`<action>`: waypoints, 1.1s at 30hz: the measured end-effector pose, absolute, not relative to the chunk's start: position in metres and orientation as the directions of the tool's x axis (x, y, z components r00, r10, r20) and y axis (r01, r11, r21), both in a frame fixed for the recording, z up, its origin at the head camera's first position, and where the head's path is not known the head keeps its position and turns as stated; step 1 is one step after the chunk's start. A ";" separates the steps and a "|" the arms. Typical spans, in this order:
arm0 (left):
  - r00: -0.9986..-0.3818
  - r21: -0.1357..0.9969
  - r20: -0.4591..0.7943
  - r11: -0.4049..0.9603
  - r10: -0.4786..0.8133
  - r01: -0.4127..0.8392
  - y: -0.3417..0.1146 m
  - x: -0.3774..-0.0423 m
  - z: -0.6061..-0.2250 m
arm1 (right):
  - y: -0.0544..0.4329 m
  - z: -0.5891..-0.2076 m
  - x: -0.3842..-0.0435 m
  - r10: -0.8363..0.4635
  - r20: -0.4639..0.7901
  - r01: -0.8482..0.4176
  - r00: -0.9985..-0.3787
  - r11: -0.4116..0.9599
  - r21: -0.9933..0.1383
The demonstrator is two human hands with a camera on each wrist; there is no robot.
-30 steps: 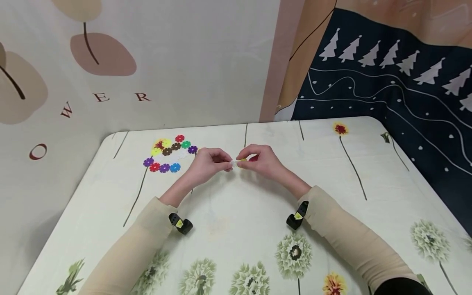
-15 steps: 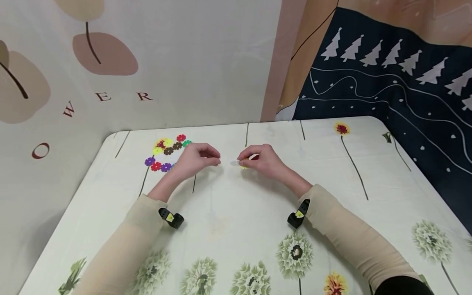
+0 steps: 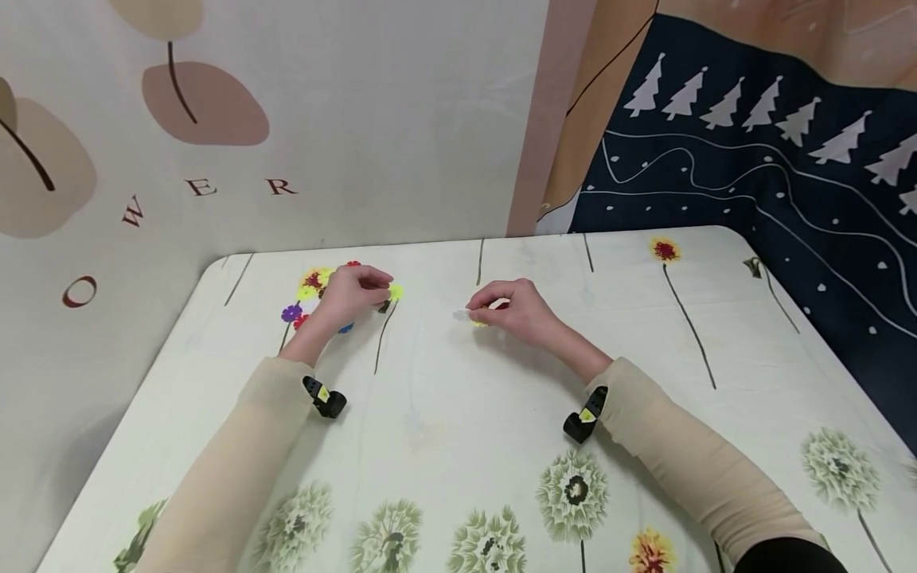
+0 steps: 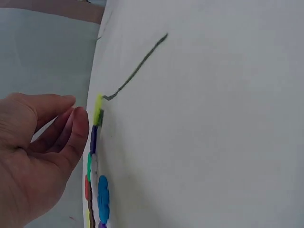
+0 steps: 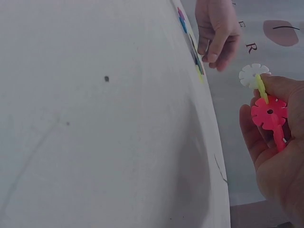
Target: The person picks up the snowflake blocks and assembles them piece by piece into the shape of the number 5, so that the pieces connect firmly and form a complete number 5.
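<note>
My right hand pinches a short chain of interlocking snowflake discs. In the right wrist view a white disc is at its end, then a yellow disc seen edge-on, then a pinkish-red disc. My left hand hovers over the loose discs with its fingers loosely bent, and the left wrist view shows nothing between them. A yellow disc lies on the table just past its fingertips. The hand hides part of the pile; a purple disc and a blue disc show around it.
A white cloth with printed flowers and stems covers the table. Behind it hangs a pale curtain, with a dark tree-patterned cloth at the right. Black cameras are strapped at both wrists.
My left hand has left the chain and moved left to the loose discs. The right hand has stayed near the middle, holding the chain. The yellow disc now shows beside the left fingertips.
</note>
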State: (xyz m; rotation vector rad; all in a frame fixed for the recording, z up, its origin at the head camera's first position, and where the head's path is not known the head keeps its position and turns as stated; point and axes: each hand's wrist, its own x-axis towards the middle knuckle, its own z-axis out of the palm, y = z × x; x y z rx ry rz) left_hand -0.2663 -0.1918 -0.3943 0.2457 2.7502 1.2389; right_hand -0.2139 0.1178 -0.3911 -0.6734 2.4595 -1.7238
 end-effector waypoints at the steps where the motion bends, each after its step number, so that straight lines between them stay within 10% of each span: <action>1: -0.978 0.738 -0.034 0.665 0.204 0.113 -0.191 -0.268 -0.395 | 0.118 -0.391 -0.214 -0.386 0.194 -0.314 -0.902 0.277 -0.908; 33: -0.944 0.762 -0.105 0.635 0.312 0.126 -0.191 -0.263 -0.401 | 0.117 -0.394 -0.214 -0.376 0.162 -0.290 -0.912 0.313 -0.904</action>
